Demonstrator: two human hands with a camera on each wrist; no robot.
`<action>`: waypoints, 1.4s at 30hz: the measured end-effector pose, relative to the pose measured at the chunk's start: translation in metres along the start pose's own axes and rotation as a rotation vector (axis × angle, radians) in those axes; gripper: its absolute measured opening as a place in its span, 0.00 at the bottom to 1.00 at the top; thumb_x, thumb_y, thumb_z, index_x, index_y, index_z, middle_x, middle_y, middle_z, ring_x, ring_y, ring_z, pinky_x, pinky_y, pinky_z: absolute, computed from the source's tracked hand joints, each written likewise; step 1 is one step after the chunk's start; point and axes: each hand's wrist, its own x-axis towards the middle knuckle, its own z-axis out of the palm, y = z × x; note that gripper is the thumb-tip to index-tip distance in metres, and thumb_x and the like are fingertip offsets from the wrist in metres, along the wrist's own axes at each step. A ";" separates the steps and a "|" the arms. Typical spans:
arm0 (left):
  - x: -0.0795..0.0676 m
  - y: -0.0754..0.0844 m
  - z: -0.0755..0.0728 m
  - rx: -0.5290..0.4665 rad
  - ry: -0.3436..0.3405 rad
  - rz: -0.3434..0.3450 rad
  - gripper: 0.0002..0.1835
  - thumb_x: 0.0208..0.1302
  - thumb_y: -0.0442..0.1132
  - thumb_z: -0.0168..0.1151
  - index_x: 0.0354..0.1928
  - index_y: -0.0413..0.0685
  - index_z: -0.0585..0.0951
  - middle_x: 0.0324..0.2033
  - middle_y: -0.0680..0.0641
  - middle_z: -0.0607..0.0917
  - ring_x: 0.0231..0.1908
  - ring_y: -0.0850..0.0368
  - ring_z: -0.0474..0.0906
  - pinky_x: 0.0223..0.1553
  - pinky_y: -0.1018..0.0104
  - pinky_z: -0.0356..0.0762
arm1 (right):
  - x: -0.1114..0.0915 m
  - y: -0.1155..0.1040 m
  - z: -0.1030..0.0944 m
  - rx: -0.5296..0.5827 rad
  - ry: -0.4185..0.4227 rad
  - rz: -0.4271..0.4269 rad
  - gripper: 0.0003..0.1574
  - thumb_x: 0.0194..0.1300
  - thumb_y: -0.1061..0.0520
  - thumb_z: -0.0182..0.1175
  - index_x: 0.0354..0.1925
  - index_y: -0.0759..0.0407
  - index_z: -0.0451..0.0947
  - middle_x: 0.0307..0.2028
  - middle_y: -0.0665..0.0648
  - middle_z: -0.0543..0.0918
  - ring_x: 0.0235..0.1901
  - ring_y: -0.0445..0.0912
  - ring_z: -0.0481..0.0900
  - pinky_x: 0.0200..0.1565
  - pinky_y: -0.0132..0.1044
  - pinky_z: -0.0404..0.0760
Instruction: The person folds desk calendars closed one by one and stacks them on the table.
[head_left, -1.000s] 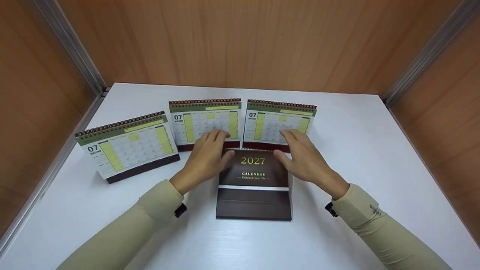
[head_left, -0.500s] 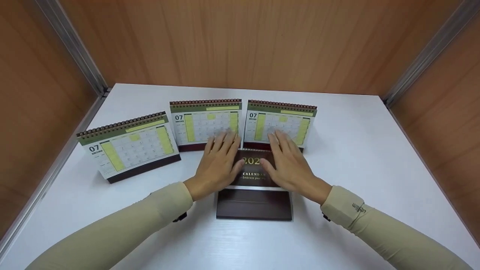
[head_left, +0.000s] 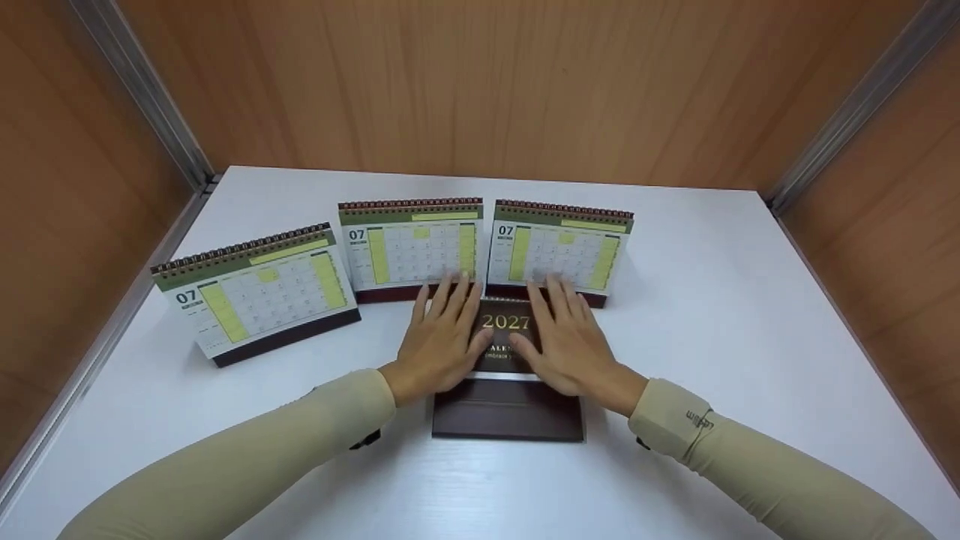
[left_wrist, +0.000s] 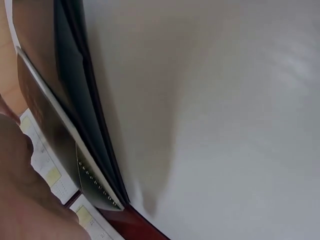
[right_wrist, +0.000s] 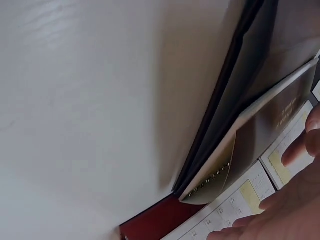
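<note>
A dark brown desk calendar (head_left: 507, 411) marked 2027 lies low and tilted back at the middle of the table. Over the left part of its cover is my left hand (head_left: 439, 337), fingers straight and pointing away from me. My right hand (head_left: 574, 341) mirrors it on the right part, the thumbs a little apart with gold lettering showing between. Both wrist views show the calendar cover (left_wrist: 42, 107) from the side, its spiral-bound edge (right_wrist: 212, 177) in sight. Whether the palms press on the cover cannot be told.
Three calendars stand open at month 07 behind: an angled one (head_left: 262, 292) at left, one (head_left: 412, 251) at centre and one (head_left: 562, 251) right of centre. The white table (head_left: 750, 322) is enclosed by wood-look panels (head_left: 480, 90) with metal corner posts.
From either side of the brown calendar, my hands have moved inward and flattened over its cover. They have slid slightly closer together and nearer to me. The standing calendars have stayed put.
</note>
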 end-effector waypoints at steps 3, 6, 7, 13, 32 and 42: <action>-0.003 0.002 0.003 -0.002 -0.040 -0.019 0.40 0.86 0.59 0.38 0.86 0.45 0.44 0.85 0.40 0.41 0.84 0.39 0.31 0.81 0.36 0.30 | 0.000 -0.001 0.004 -0.012 -0.040 0.023 0.56 0.81 0.27 0.40 0.87 0.58 0.39 0.85 0.68 0.36 0.84 0.63 0.34 0.81 0.62 0.41; -0.004 0.002 0.007 -0.013 -0.058 -0.026 0.41 0.86 0.59 0.38 0.86 0.45 0.42 0.85 0.39 0.39 0.84 0.38 0.30 0.80 0.34 0.31 | 0.001 0.000 0.009 -0.031 -0.056 0.030 0.56 0.81 0.25 0.39 0.87 0.56 0.38 0.85 0.67 0.36 0.84 0.63 0.34 0.81 0.62 0.40; -0.004 0.002 0.008 -0.017 -0.061 -0.027 0.41 0.86 0.59 0.38 0.86 0.45 0.42 0.85 0.39 0.39 0.84 0.38 0.30 0.80 0.33 0.31 | 0.002 0.000 0.011 -0.036 -0.057 0.029 0.56 0.81 0.25 0.38 0.87 0.56 0.38 0.85 0.67 0.36 0.84 0.63 0.35 0.81 0.62 0.40; -0.004 0.000 0.015 -0.012 -0.087 -0.039 0.41 0.86 0.61 0.37 0.87 0.45 0.42 0.85 0.39 0.39 0.84 0.37 0.31 0.80 0.31 0.34 | 0.001 0.001 0.018 -0.042 -0.051 0.025 0.56 0.80 0.25 0.40 0.87 0.57 0.41 0.85 0.68 0.38 0.84 0.64 0.36 0.81 0.64 0.42; -0.001 -0.005 0.027 0.019 -0.215 -0.054 0.42 0.85 0.64 0.28 0.86 0.46 0.38 0.85 0.40 0.36 0.84 0.41 0.29 0.80 0.33 0.37 | -0.003 0.000 0.031 -0.021 -0.155 0.056 0.57 0.80 0.25 0.39 0.86 0.59 0.41 0.85 0.69 0.37 0.83 0.65 0.33 0.80 0.64 0.43; -0.001 -0.005 0.030 0.040 -0.226 -0.062 0.42 0.85 0.65 0.28 0.86 0.46 0.38 0.85 0.40 0.35 0.84 0.41 0.28 0.80 0.33 0.37 | 0.000 0.001 0.034 -0.044 -0.212 0.065 0.57 0.80 0.23 0.34 0.87 0.56 0.36 0.84 0.68 0.30 0.83 0.64 0.28 0.81 0.65 0.40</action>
